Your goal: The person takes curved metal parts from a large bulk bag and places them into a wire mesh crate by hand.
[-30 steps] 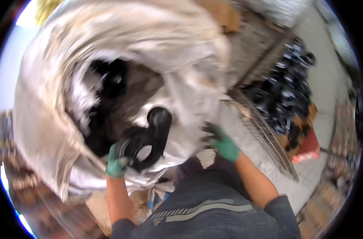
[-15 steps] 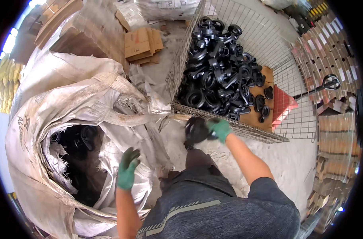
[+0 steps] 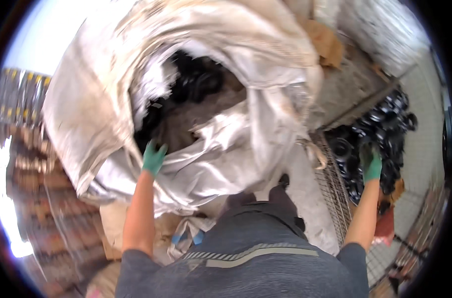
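"Black parts (image 3: 381, 133) heap along the left edge of the wire basket (image 3: 331, 185); more lie inside the white sack (image 3: 221, 166)."

"Hands?"

"My left hand (image 3: 154, 159)'s at the sack's near rim, fingers apart; right hand (image 3: 371, 166)'s at the heap, grip, can't tell!"

"Step?"

"Reaching for parts, I'd judge; next calls for a secure grasp."

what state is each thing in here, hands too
white bag: open at the top, crumpled
black parts in the bag: loose, shadowed
wire basket: open-topped, partly filled
black parts in the basket: heaped
left hand: gloved, fingers apart
right hand: gloved, grip unclear
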`<act>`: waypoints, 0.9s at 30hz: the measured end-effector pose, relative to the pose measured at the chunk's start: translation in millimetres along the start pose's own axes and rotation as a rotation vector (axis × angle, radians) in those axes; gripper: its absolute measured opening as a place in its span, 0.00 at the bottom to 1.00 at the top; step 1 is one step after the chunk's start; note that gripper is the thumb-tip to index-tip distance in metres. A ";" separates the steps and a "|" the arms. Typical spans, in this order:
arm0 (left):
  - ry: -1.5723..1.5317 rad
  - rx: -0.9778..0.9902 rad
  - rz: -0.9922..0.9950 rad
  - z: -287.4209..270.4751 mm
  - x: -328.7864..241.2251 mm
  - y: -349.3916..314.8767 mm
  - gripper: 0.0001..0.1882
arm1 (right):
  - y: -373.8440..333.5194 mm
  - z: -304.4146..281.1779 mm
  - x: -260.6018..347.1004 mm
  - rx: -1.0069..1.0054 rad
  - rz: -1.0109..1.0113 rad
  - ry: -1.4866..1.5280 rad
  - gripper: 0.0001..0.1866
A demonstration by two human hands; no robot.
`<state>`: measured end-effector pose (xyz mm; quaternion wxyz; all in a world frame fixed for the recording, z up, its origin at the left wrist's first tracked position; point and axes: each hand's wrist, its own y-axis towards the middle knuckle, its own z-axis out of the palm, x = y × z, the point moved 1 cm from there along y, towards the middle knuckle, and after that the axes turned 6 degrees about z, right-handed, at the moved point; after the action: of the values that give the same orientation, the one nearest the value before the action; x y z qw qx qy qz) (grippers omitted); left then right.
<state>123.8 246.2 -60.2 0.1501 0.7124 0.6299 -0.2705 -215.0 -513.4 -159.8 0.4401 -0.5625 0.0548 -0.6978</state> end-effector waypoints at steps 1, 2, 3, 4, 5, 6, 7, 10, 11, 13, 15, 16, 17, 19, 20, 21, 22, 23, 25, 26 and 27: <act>-0.206 -0.037 -0.189 4.3 -33.1 12.8 0.25 | -17.1 4.7 -29.2 -0.029 0.141 -0.016 0.24; -0.145 -0.048 -0.132 5.9 -13.5 34.1 0.28 | -21.8 -12.5 -66.1 0.011 0.179 -0.228 0.23; 0.106 -0.155 -0.025 4.0 -5.9 44.6 0.31 | -43.9 1.2 -102.9 -0.166 0.307 -0.226 0.21; 0.262 -0.212 -0.057 5.5 22.7 66.8 0.33 | -65.7 -3.5 -138.0 -0.191 0.395 -0.319 0.19; 0.263 -0.208 -0.061 10.6 44.9 87.8 0.33 | -87.9 -20.6 -168.1 -0.056 0.519 -0.477 0.18; 0.445 -0.313 0.132 14.3 60.9 108.4 0.33 | -112.4 -33.2 -197.2 -0.156 0.709 -0.478 0.19; 0.619 -0.413 0.335 18.0 69.0 128.3 0.34 | -142.0 -73.0 -226.2 -0.134 0.761 -0.375 0.22; 0.603 -0.221 0.182 27.3 89.8 179.1 0.31 | -230.7 -204.4 -284.5 -0.087 0.874 -0.713 0.23; 0.592 0.060 -0.047 42.9 117.4 191.7 0.29 | -256.7 -275.8 -295.8 -0.172 0.977 -0.594 0.23; 0.707 0.179 -0.018 18.1 106.8 221.0 0.28 | -296.9 -194.5 -278.6 -0.257 0.874 -0.838 0.23; 0.678 0.094 -0.066 6.7 136.6 212.1 0.27 | -300.0 -158.3 -249.2 -0.202 0.890 -1.003 0.23; 0.656 0.061 -0.055 1.4 147.6 204.8 0.25 | -295.6 -143.2 -239.0 -0.318 0.864 -0.868 0.22; 0.621 0.034 -0.029 2.1 134.1 199.3 0.24 | -292.7 -134.3 -232.3 -0.439 0.834 -0.728 0.21; 0.816 0.322 -0.129 3.2 81.0 153.2 0.25 | -276.3 -144.8 -235.4 -0.393 0.768 -0.686 0.19; 0.623 0.192 -0.052 -1.5 36.1 120.8 0.27 | -259.4 -147.8 -238.3 -0.299 0.750 -0.758 0.20; 0.632 0.175 -0.068 -11.4 23.7 96.3 0.27 | -230.5 -121.4 -233.4 -0.256 0.760 -0.816 0.20; 0.198 0.190 -0.025 -9.2 10.5 81.7 0.25 | -206.2 -120.4 -238.8 -0.195 0.648 -0.837 0.20; -0.229 0.187 0.017 -9.9 -5.4 63.0 0.23 | -179.4 -89.2 -236.5 -0.169 0.576 -0.849 0.21; -0.642 0.208 -0.097 -8.0 -83.8 17.1 0.24 | -152.8 -10.4 -214.1 0.079 0.407 -0.839 0.22; -0.769 0.208 -0.005 -8.2 -116.9 -13.1 0.28 | -150.4 46.1 -194.3 0.200 0.340 -0.809 0.24; -0.892 0.211 0.091 -4.5 -147.3 -38.7 0.32 | -152.9 95.7 -175.2 0.373 0.286 -0.783 0.30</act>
<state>77.9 134.7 33.0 0.3446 0.5649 0.4409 -0.6065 -223.3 -262.1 -167.0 0.6136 -0.6816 -0.1651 -0.3628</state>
